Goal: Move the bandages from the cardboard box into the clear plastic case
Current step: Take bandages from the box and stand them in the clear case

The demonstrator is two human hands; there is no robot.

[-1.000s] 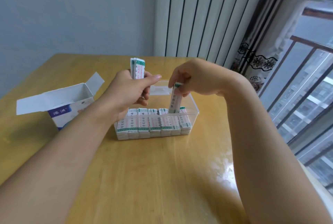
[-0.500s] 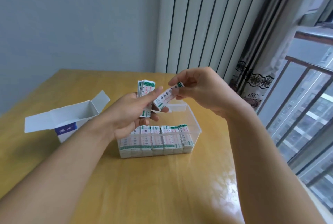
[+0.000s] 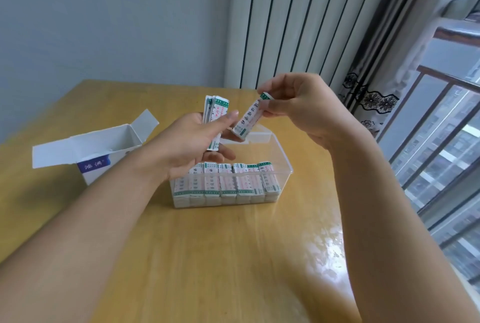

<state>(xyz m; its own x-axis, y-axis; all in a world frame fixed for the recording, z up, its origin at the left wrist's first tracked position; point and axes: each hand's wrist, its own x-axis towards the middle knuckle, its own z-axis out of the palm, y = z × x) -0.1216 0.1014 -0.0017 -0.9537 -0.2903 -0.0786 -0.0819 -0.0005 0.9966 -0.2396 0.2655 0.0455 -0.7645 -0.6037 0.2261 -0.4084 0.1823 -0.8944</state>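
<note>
Left hand: the left hand [image 3: 187,146] gripped an upright stack of bandages [image 3: 215,117] between thumb and curled fingers, above the far left part of the case.
Right hand: the right hand [image 3: 298,107] pinched a single bandage [image 3: 248,120] by its top end; the strip hung tilted, its lower end just beside the left thumb.
Clear plastic case: the clear plastic case [image 3: 281,156] stood mid-table, a row of packed bandages [image 3: 228,185] standing against its near wall.
Cardboard box: the cardboard box [image 3: 104,151] sat near the table's left edge, flaps open, well apart from the case.
Table: the wooden table [image 3: 233,257] carried both containers.
</note>
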